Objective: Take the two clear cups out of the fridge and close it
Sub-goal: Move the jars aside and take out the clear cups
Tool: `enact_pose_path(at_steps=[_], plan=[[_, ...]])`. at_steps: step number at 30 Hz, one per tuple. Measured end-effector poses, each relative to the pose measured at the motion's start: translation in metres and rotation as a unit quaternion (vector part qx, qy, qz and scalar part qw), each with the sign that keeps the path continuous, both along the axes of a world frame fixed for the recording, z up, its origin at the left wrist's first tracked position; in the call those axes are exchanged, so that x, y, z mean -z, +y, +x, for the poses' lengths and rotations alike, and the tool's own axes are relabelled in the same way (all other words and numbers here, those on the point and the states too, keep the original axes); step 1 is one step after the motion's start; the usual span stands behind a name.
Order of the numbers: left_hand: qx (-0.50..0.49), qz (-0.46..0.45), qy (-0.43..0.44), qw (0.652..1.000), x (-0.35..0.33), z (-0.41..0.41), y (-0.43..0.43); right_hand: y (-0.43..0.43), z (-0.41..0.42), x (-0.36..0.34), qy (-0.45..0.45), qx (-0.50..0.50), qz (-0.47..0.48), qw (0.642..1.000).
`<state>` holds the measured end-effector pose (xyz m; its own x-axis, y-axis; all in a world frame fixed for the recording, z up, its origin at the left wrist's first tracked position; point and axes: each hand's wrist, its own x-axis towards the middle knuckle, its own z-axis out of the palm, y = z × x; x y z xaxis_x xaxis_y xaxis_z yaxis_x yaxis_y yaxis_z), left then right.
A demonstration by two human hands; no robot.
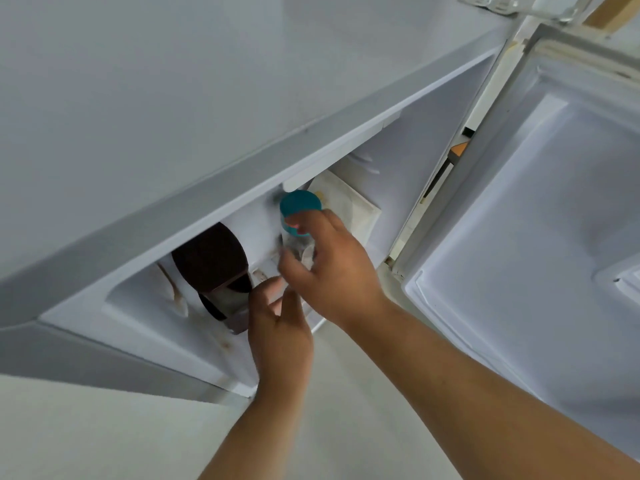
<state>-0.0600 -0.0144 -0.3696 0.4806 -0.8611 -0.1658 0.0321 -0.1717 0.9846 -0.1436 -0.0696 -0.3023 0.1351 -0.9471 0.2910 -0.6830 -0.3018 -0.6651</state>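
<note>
Fridge [242, 109] interior: cup [298, 244] blurred, hand-hidden.

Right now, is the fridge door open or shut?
Open: the fridge door is swung wide to the right, its inner liner facing us, the compartment exposed.

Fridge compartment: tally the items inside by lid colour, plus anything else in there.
Teal-lidded clear cup: 1, right hand closed around it
Dark-lidded clear cup: 1, left hand at its lower edge, grip unclear
White packet behind: 1
Total: 3
</note>
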Motion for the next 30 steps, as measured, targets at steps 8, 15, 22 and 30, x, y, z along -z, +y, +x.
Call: enact_pose_path(at_steps=[8,15,22,30], plan=[[-0.11,0.012,0.085,0.99,-0.021,0.012,0.027,-0.018,0.079,-0.041,0.063,-0.094,0.075,0.991],[-0.103,0.03,0.137,0.985,-0.025,0.015,0.026,-0.032,0.104,-0.037,0.265,-0.107,0.087,0.954],[-0.041,0.018,0.101,0.994,-0.028,0.015,0.026,-0.034,0.087,-0.046,0.265,-0.074,0.055,0.96],[0.025,0.04,0.04,0.998,-0.015,0.005,-0.003,-0.05,0.05,-0.035,0.243,0.001,0.059,0.968]])
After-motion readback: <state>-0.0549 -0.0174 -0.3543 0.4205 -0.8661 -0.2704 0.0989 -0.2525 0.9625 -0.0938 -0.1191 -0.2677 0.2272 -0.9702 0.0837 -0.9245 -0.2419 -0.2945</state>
